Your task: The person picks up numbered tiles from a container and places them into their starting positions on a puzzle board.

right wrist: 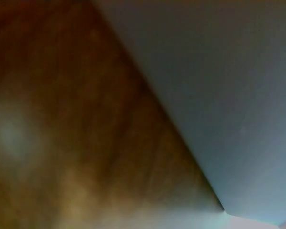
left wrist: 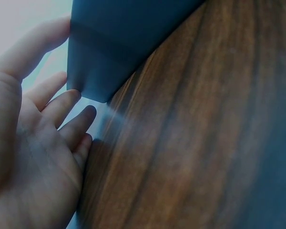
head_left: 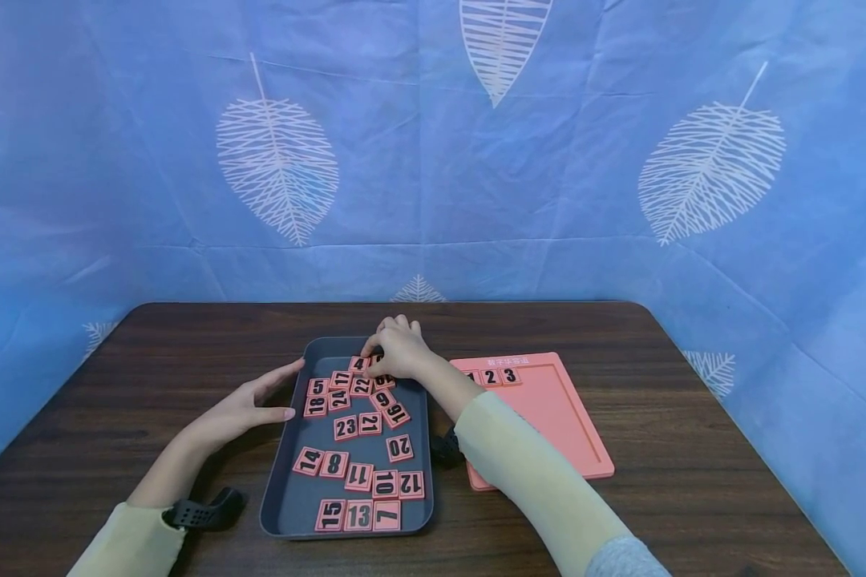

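Note:
A dark grey tray [head_left: 274,513] holds several pink number tiles, some turned sideways or upside down. My right hand [head_left: 398,350] reaches over the tray's far end. Its thumb and index finger pinch the number 4 tile [head_left: 358,364], and the hand partly covers the tiles beside it. At the tray's left side is my left hand [head_left: 241,409], its fingers extended and its thumb and fingertips against the tray wall [left wrist: 105,52] in the left wrist view. The right wrist view shows the tray's outer side [right wrist: 205,95] blurred, without the right hand's fingertips.
Right of the tray, a pink board [head_left: 548,417] with a raised rim lies partly beneath the right forearm. Tiles 1, 2 [head_left: 490,377] and 3 [head_left: 510,376] sit along its far edge. The dark wooden table [head_left: 693,449] meets a blue leaf-patterned cloth [head_left: 418,160] behind.

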The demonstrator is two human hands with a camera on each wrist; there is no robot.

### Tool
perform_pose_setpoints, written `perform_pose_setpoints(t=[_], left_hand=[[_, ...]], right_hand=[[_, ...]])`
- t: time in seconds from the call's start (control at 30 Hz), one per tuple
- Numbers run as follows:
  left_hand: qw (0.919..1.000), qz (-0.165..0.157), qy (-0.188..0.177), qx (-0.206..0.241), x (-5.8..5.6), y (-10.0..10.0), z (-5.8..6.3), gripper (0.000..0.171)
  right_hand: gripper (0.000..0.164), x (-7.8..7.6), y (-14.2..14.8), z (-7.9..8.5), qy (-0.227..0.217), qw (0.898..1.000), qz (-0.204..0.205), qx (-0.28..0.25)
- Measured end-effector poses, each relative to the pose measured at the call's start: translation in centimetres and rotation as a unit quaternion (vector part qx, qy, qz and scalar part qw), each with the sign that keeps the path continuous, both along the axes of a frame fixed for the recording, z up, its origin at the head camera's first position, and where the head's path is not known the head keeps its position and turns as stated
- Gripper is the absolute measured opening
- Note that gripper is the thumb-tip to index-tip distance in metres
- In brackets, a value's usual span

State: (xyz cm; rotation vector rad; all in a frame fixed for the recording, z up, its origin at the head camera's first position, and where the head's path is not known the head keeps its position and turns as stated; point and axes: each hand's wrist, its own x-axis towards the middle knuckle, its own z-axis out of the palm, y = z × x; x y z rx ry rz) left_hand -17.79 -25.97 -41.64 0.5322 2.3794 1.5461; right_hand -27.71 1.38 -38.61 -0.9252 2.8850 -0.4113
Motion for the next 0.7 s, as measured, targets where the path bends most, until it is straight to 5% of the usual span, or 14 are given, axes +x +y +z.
perform_pose_setpoints(t=[0.4,0.7], left_hand=[[1.0,0.005,-0.001,0.0,0.1,0.0,-0.3,0.073],[1.0,0.005,0.007,-0.002,0.0,0.0,-0.2,0.073]], right_hand=[[0.023,0.4,0.8,0.6,0.003,0.999,0.015,-0.032],[0.024,2.9,2.9,3.7,0.022,0.992,0.063,-0.107]])
